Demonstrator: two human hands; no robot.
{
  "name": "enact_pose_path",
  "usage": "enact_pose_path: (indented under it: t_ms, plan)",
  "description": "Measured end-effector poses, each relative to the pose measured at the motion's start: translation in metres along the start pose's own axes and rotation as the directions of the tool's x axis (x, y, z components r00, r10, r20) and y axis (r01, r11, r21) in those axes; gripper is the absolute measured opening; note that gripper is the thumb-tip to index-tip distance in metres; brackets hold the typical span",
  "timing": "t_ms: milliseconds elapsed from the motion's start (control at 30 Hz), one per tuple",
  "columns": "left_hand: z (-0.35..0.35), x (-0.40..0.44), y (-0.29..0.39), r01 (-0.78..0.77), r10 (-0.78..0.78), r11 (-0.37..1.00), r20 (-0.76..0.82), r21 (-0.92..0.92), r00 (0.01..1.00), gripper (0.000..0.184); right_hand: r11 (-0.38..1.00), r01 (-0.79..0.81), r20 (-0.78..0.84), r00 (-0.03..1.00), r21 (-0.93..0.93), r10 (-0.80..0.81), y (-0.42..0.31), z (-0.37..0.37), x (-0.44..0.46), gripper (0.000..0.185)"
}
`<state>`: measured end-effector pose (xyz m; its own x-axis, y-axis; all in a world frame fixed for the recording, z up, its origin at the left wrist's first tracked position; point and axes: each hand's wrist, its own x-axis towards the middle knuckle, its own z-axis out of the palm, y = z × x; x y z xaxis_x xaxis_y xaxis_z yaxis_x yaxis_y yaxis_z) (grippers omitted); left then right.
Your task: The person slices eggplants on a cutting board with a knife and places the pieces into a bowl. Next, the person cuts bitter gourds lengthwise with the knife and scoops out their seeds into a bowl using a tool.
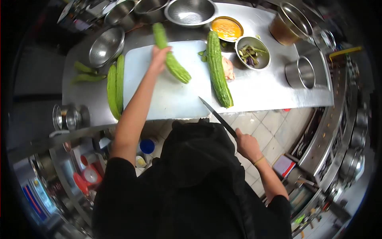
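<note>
My left hand [160, 58] is closed around a long green gourd [177, 71], slightly blurred, above the white cutting board [139, 91]. Below and to the right, my right hand [248, 145] grips a kitchen knife [218, 116] by its handle. Its blade points up and left, the tip over the board's lower right part. A second, bumpy-skinned gourd [217, 71] lies along the board's right edge. On the left side, more long green gourds [112, 89] rest against the board, with smaller green pieces [86, 77] further left.
Steel bowls [106, 47] and a perforated bowl [191, 12] line the back. To the right are a bowl of orange liquid [227, 28], a bowl of vegetable trimmings [252, 53], pale pink meat [228, 68] and a steel pot [300, 73]. The counter's front edge runs just before my body.
</note>
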<state>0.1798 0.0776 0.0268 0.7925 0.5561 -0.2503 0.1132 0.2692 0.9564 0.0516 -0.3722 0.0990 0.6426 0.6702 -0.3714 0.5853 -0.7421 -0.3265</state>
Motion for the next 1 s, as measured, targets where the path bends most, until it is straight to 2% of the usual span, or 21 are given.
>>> enact_pose_path:
  t_ms: [67, 100, 167, 200, 300, 333, 400, 433, 467, 500, 533, 567, 633, 700, 733, 800, 867, 900, 933, 967, 1000]
  plan:
    - [0.035, -0.005, -0.018, 0.009, -0.017, 0.983, 0.045, 0.182, 0.999, 0.049, 0.987, -0.001, 0.035, 0.999, 0.158, -0.005, 0.011, -0.01, -0.005, 0.024]
    - [0.059, -0.014, -0.023, 0.067, -0.072, 0.962, 0.008, 0.263, 0.997, 0.061, 0.989, 0.052, 0.055, 0.997, 0.14, -0.06, 0.014, -0.012, -0.009, 0.024]
    - [0.093, -0.007, -0.074, -0.011, 0.036, 0.754, -0.024, 0.657, 0.999, 0.106, 0.983, -0.001, 0.048, 0.999, 0.182, -0.008, 0.017, -0.013, -0.011, 0.027]
    - [0.099, -0.005, -0.098, -0.186, 0.187, 0.73, 0.07, 0.657, 0.98, 0.097, 0.983, 0.066, 0.066, 0.995, 0.171, -0.079, 0.016, -0.013, -0.008, 0.027]
    - [0.091, -0.032, -0.076, -0.052, 0.188, 0.761, -0.143, 0.647, 0.972, 0.081, 0.96, -0.076, 0.138, 0.99, 0.27, 0.039, -0.003, -0.025, 0.001, 0.027]
    - [0.058, -0.022, -0.072, -0.178, 0.284, 0.817, -0.115, 0.548, 0.952, 0.073, 0.963, -0.06, 0.144, 0.989, 0.264, 0.022, -0.01, -0.023, 0.008, 0.027]
    - [-0.026, 0.002, -0.059, -0.469, 0.653, 0.64, -0.109, 0.609, 0.749, 0.059, 0.911, -0.007, 0.068, 0.997, 0.412, -0.024, -0.02, -0.015, 0.024, 0.027]
    - [-0.07, -0.009, -0.029, -0.308, 0.631, 0.617, -0.221, 0.724, 0.744, 0.058, 0.919, -0.038, 0.092, 0.996, 0.393, 0.002, -0.029, -0.011, 0.035, 0.025]
    - [-0.111, -0.02, -0.003, -0.068, 0.616, 0.48, -0.282, 0.875, 0.736, 0.05, 0.907, 0.007, 0.063, 0.997, 0.421, -0.037, -0.037, -0.003, 0.051, 0.026]
    - [-0.153, -0.023, -0.004, 0.103, 0.616, 0.421, -0.367, 0.901, 0.697, 0.048, 0.892, 0.053, 0.031, 0.997, 0.449, -0.074, -0.045, 0.007, 0.069, 0.028]
    - [-0.179, -0.026, -0.004, 0.365, 0.457, 0.296, -0.467, 0.882, 0.757, 0.052, 0.849, 0.076, -0.009, 0.996, 0.523, -0.084, -0.054, 0.02, 0.088, 0.028]
    - [-0.19, -0.031, -0.005, 0.305, 0.406, 0.255, -0.388, 0.918, 0.828, 0.056, 0.801, 0.103, -0.047, 0.995, 0.59, -0.093, -0.064, 0.026, 0.106, 0.029]
    - [-0.181, -0.024, -0.016, 0.352, 0.403, 0.247, -0.427, 0.903, 0.81, 0.058, 0.687, -0.182, 0.229, 0.973, 0.704, 0.023, -0.095, 0.008, 0.133, 0.033]
    - [-0.175, -0.029, -0.019, 0.401, 0.386, 0.243, -0.467, 0.883, 0.795, 0.06, 0.74, -0.128, 0.149, 0.988, 0.66, 0.038, -0.081, 0.026, 0.154, 0.035]
    - [-0.173, -0.034, -0.008, 0.447, 0.325, 0.321, -0.541, 0.835, 0.776, 0.06, 0.789, -0.065, 0.066, 0.997, 0.611, 0.032, -0.074, 0.025, 0.16, 0.037]
    - [-0.184, -0.04, -0.006, 0.496, 0.241, 0.398, -0.61, 0.772, 0.755, 0.061, 0.83, -0.115, 0.017, 0.992, 0.546, 0.127, -0.056, 0.02, 0.158, 0.039]
    - [-0.215, -0.042, -0.011, 0.347, 0.108, 0.546, -0.475, 0.763, 0.874, 0.061, 0.789, -0.223, 0.07, 0.972, 0.572, 0.224, -0.042, 0.018, 0.152, 0.04]
    - [-0.218, -0.047, -0.011, 0.346, 0.103, 0.549, -0.472, 0.761, 0.876, 0.061, 0.776, -0.268, 0.081, 0.959, 0.57, 0.272, -0.05, 0.009, 0.146, 0.037]
    - [-0.216, -0.056, -0.009, 0.206, 0.233, 0.518, -0.369, 0.83, 0.9, 0.058, 0.775, -0.276, 0.078, 0.956, 0.569, 0.283, -0.04, 0.022, 0.149, 0.037]
    - [-0.213, -0.068, -0.009, 0.064, 0.352, 0.469, -0.253, 0.881, 0.901, 0.056, 0.867, -0.155, -0.085, 0.972, 0.473, 0.22, -0.021, 0.044, 0.154, 0.035]
    - [-0.194, -0.092, 0.008, -0.019, 0.326, 0.456, -0.147, 0.89, 0.934, 0.055, 0.892, -0.143, -0.132, 0.967, 0.428, 0.219, -0.027, 0.045, 0.15, 0.031]
